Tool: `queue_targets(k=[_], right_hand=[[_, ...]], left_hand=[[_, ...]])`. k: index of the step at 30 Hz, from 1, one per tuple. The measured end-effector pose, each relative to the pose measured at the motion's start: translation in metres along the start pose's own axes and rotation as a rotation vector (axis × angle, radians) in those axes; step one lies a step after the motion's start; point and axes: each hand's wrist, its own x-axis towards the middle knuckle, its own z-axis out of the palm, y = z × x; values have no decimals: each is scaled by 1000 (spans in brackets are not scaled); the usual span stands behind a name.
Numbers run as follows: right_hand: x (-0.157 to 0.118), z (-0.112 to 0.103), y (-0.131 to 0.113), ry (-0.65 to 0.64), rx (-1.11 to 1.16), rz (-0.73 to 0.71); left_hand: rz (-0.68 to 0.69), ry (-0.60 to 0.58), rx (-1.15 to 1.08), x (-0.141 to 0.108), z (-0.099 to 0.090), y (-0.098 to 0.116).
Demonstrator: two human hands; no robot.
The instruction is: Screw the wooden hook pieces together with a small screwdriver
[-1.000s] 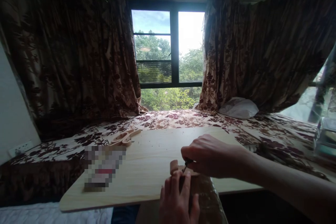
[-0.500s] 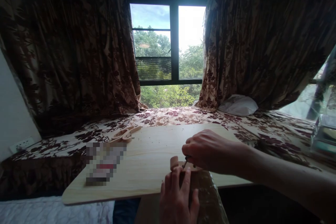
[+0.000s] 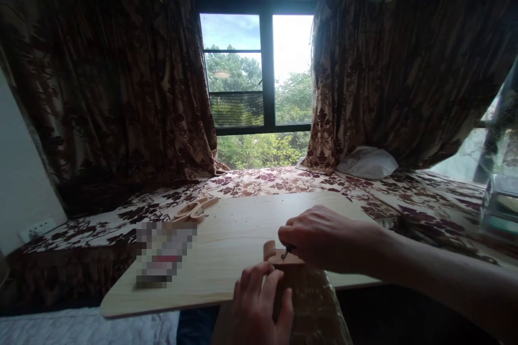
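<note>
My right hand (image 3: 313, 234) is closed around a small, thin, dark metal tool (image 3: 287, 249), most of it hidden by the fingers. The tool's lower end points down at a small light-brown wooden piece (image 3: 288, 259), which has a raised rounded block at its left end. This piece lies on top of a brown box with shiny tape (image 3: 313, 296). Beside it, my left hand (image 3: 259, 299) rests over the box with fingers bent and apart, the thumb away from them. Its fingertips are at the near left edge of the wooden piece.
A pale wooden board (image 3: 226, 259) spans the front, with crumbs on it. Curved wooden parts (image 3: 196, 209) and a blurred-out item (image 3: 165, 259) lie at its left. Behind are a floral-covered ledge (image 3: 259, 180), a white bag (image 3: 368, 161) and a clear box (image 3: 499, 205).
My left hand has drawn back down and left, uncovering more of the wooden piece. The right hand has shifted slightly down and turned. The camera view has tilted a little.
</note>
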Motion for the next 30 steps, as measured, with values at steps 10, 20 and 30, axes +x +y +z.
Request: queue_targets(k=[10, 20, 30], right_hand=[[8, 8, 5, -1, -90, 48], [5, 1, 4, -28, -64, 58], [7, 3, 1, 6, -68, 13]], left_hand=[[-389, 45, -275, 6, 29, -15], [-439, 79, -314, 9, 27, -15], [117, -42, 159, -13, 24, 3]])
